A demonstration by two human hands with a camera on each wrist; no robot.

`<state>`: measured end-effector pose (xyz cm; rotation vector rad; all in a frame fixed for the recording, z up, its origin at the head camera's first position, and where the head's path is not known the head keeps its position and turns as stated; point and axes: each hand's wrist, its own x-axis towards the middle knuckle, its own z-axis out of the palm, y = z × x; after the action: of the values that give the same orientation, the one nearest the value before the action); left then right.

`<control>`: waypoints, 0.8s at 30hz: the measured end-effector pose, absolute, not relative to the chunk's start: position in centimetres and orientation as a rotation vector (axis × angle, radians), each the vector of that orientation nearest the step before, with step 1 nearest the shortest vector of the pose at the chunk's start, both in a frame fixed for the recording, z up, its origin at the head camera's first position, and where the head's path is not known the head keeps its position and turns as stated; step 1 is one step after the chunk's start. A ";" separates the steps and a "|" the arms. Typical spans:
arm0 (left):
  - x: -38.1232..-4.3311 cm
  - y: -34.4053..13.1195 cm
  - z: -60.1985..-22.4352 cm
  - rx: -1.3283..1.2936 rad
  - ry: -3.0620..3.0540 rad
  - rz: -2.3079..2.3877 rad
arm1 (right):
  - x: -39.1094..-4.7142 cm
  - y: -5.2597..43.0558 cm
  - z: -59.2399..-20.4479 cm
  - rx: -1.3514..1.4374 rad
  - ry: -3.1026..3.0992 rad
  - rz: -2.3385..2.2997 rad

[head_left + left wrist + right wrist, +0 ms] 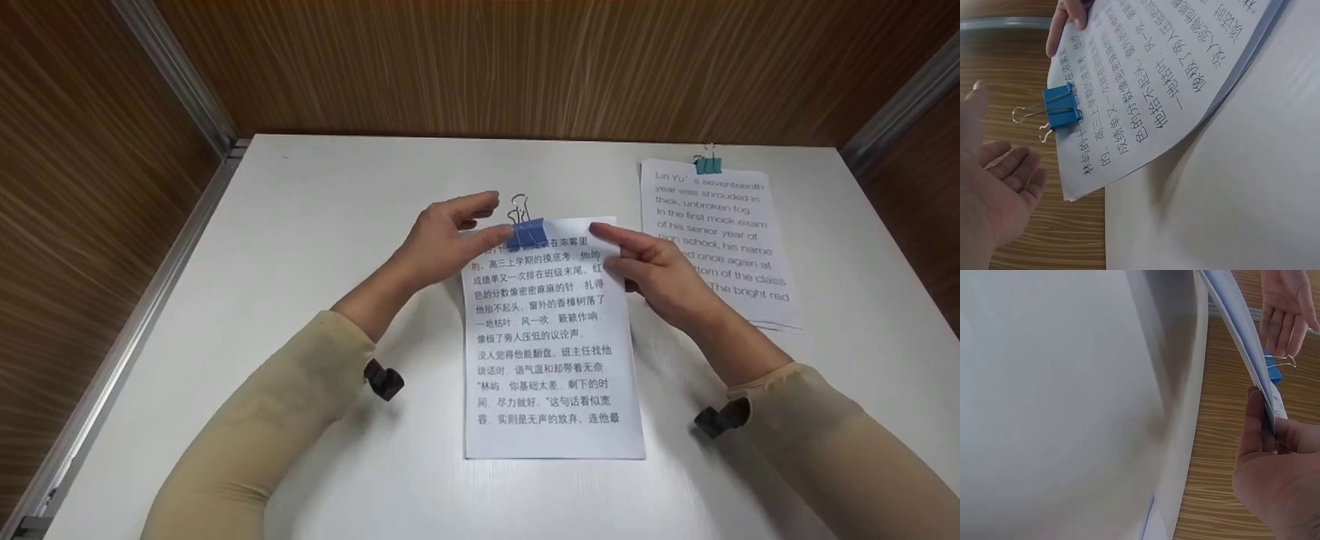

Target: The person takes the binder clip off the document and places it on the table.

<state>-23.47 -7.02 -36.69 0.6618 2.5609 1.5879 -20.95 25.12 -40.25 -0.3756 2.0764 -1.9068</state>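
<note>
A stack of white printed sheets [551, 442] is tilted, its top end raised off the table, as both wrist views show. My right hand [664, 277] pinches the sheets near the top right corner, thumb on the printed face and fingers behind. A blue binder clip [529, 235] bites the top edge left of its middle, both wire handles sticking up. Beside that clip is my left hand [450, 244], its fingers loosely spread. In the left wrist view a gap shows between the left hand [996, 191] and the blue binder clip [1061, 106].
At the right of the white table [337, 187] lies another stack of printed sheets [712, 225], with a teal binder clip [708, 165] on its top edge. My right forearm partly covers it. Wood-grained panels [495, 67] enclose the table at the back and sides.
</note>
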 end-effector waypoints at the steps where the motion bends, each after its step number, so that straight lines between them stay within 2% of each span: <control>1: -23.9 -7.0 -36.7 0.673 2.512 1.615 | -20.9 25.1 -40.2 -0.383 2.080 -1.902; 11: -26.7 -6.8 -37.0 0.650 2.141 1.809 | -20.5 24.7 -40.0 -0.420 2.072 -1.900; 24: -27.5 -6.6 -37.3 0.603 2.006 1.876 | -20.7 24.6 -40.2 -0.463 2.031 -1.908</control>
<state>-27.52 -6.58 -37.26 0.6033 2.0063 1.8764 -20.74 24.64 -40.20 -0.4626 2.0314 -1.9077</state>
